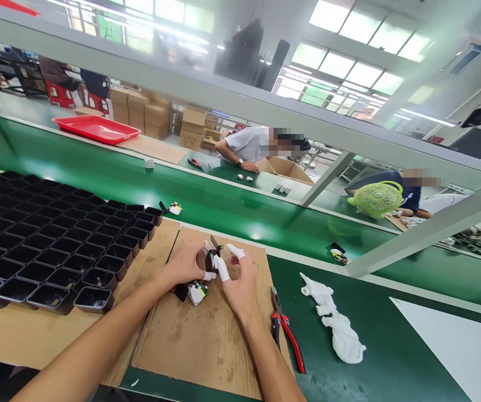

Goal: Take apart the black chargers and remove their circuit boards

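My left hand, white finger covers on its fingertips, grips a small black plastic part above the cardboard sheet. A dark flat piece sticks up from this part. My right hand also wears white finger covers; its thumb presses the part's right side while the index finger stands off from it. What lies between the right fingers is partly hidden. Just below my left hand, a small circuit board with white and yellow pieces rests on the cardboard. Red-handled pliers lie right of my right forearm.
Many black open boxes stand in rows at left. White crumpled cloth-like pieces lie at right. On the green belt sit small board assemblies. Beyond it are a red tray, co-workers, a green fan and a slanted frame post.
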Motion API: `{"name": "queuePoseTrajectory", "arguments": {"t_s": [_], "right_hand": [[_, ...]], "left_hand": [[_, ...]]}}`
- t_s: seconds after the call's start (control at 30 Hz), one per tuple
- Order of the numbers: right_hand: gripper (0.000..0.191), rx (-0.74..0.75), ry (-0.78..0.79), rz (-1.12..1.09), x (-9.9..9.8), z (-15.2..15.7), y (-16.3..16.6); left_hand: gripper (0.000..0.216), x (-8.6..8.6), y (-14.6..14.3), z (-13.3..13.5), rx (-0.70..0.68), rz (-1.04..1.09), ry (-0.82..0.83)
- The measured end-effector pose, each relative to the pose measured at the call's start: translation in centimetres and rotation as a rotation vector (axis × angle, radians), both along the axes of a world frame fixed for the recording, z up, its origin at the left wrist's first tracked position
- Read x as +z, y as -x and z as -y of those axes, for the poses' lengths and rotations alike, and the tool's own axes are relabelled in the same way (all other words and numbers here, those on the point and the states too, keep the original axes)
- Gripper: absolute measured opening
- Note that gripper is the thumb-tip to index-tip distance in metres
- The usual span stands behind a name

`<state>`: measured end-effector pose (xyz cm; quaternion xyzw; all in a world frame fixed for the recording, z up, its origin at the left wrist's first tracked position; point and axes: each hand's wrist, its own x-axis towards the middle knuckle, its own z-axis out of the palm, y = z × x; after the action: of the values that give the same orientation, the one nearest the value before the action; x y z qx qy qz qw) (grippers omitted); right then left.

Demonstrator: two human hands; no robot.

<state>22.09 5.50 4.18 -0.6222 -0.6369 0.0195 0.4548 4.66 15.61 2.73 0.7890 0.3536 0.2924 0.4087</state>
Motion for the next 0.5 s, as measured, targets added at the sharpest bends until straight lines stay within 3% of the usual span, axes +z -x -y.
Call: {"name": "queuePoseTrajectory", "arguments": {"t_s": [0.1,0.27,0.5], "right_hand": [[0.047,-0.030,-0.044,0.029,1.0,0.0,0.2],[0.022,0.034,-0.073,0.099,1.4,0.4,0.5],[0.023,0.084,-0.077,0.082,0.8,1.0,-0.3]], "left_hand": [[0.039,0.6,-0.1,0.7,-0.045,-0.002,-0.024],[0.039,1.3,-0.1,1.6,-0.092,-0.010,-0.057],[0.042,0.1,0.1,1.2,-0.014,0.001,-0.032]]}}
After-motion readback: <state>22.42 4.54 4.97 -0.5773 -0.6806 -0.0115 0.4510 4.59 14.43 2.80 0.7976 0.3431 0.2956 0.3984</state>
